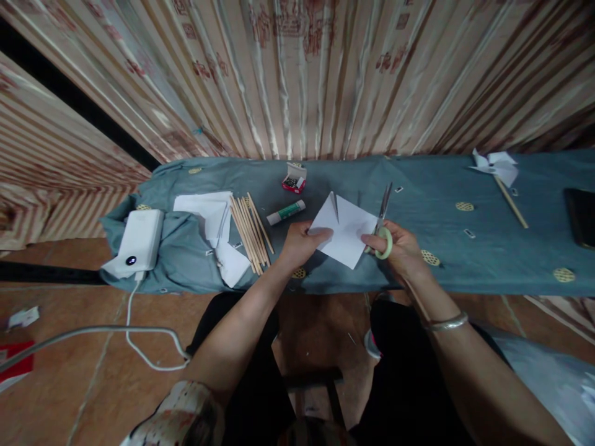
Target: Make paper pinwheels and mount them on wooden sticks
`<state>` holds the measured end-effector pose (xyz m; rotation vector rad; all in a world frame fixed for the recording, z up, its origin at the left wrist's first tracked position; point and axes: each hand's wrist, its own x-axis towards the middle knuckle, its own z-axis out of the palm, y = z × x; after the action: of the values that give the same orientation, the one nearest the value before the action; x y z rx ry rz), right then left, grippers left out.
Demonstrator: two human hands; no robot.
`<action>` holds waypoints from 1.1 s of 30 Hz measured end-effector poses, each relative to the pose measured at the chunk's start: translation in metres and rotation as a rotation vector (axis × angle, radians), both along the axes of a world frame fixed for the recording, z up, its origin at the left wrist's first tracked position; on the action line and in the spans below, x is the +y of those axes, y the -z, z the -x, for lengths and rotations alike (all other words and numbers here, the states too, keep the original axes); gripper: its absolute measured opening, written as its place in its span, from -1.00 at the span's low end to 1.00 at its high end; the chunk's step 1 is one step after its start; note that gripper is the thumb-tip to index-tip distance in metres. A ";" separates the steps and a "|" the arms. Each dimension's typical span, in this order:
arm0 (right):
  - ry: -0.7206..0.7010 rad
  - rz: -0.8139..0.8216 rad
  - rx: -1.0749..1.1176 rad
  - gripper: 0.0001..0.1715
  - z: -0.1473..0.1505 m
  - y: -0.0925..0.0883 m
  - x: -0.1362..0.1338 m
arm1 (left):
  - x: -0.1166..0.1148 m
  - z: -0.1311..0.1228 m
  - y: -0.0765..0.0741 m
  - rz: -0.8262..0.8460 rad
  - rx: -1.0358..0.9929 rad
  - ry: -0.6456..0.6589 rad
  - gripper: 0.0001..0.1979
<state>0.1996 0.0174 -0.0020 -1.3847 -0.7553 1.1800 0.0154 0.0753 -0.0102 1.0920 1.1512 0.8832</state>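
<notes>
The person's left hand (300,244) pinches the left side of a square sheet of white paper (348,238), which is held above a grey-green patterned cloth (437,223) and has a slit near its upper left. The right hand (403,249) grips metal scissors with pale-green ring handles (383,207), blades pointing away from the body, its thumb pressing the sheet's right edge. Left of the sheet lie a white-and-green glue stick (286,212) and a bundle of slim pale wooden sticks (249,234); a white paper pinwheel on a stick (499,166) lies far right.
</notes>
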 end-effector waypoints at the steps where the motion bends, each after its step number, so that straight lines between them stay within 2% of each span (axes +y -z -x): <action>1: 0.001 0.005 0.008 -0.58 0.001 0.001 0.000 | 0.000 0.000 0.000 0.008 -0.016 -0.029 -0.86; 7: 0.036 -0.008 0.057 -0.64 0.010 0.001 -0.001 | -0.003 -0.003 -0.001 0.072 -0.226 -0.127 -0.76; 12: 0.095 -0.020 0.082 -0.66 0.018 0.000 -0.001 | -0.010 -0.010 -0.006 0.151 -0.438 -0.135 -0.60; 15: 0.079 -0.031 0.055 -0.66 0.019 0.002 -0.001 | -0.012 -0.012 -0.005 0.168 -0.460 -0.139 -0.53; 22: 0.036 -0.023 0.044 -0.58 0.018 0.002 -0.005 | -0.006 -0.011 0.004 0.121 -0.426 -0.174 -0.55; 25: -0.046 -0.032 -0.013 -0.53 0.016 -0.001 -0.012 | 0.001 -0.007 0.000 0.088 -0.432 -0.223 -0.56; 29: -0.280 -0.009 -0.061 -0.39 0.018 0.000 -0.025 | 0.011 0.003 -0.011 0.060 -0.447 -0.263 -0.62; 33: -0.473 0.018 -0.042 -0.42 0.026 0.006 -0.035 | 0.014 0.008 -0.018 0.064 -0.455 -0.273 -0.69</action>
<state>0.1734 -0.0173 -0.0083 -1.2846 -1.1460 1.5255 0.0074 0.0889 0.0075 0.6408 0.9461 1.2251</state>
